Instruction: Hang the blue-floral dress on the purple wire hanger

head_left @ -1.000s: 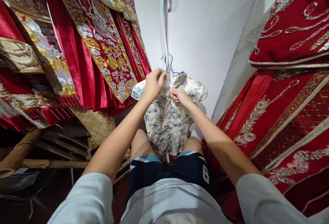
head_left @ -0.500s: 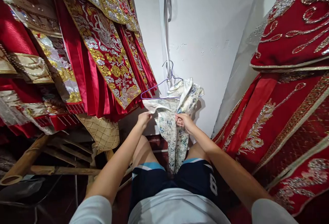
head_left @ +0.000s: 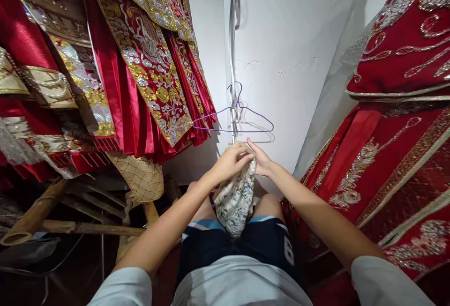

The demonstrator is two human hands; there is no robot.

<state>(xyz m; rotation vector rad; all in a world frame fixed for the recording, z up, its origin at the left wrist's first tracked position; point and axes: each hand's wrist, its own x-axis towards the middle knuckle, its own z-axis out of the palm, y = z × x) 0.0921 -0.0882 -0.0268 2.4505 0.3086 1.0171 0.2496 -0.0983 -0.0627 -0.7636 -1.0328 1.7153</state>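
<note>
A white garment with a blue and green floral print (head_left: pixel 236 203) hangs bunched below my hands, in front of my shorts. My left hand (head_left: pixel 232 160) is closed on its upper edge, the fingers bent over the cloth. Close against it, my right hand (head_left: pixel 260 158) grips the garment's right upper side, thumb pointing up; its other fingers are partly hidden. Just above both hands, a thin purple hanger (head_left: pixel 234 130) hangs bare by its hook on the white vertical pipe. The garment no longer touches it.
On the left hang red garments with gold and silver embroidery (head_left: pixel 154 81). More red beaded garments (head_left: pixel 390 156) hang at the right. A bamboo chair (head_left: pixel 87 227) stands at lower left. The white wall (head_left: pixel 281 29) with the pipe (head_left: pixel 232 39) is straight ahead.
The floral garment has come off the hanger and moved down toward me. My hands, apart before, have drawn together at its top. The hanger still hangs on the pipe.
</note>
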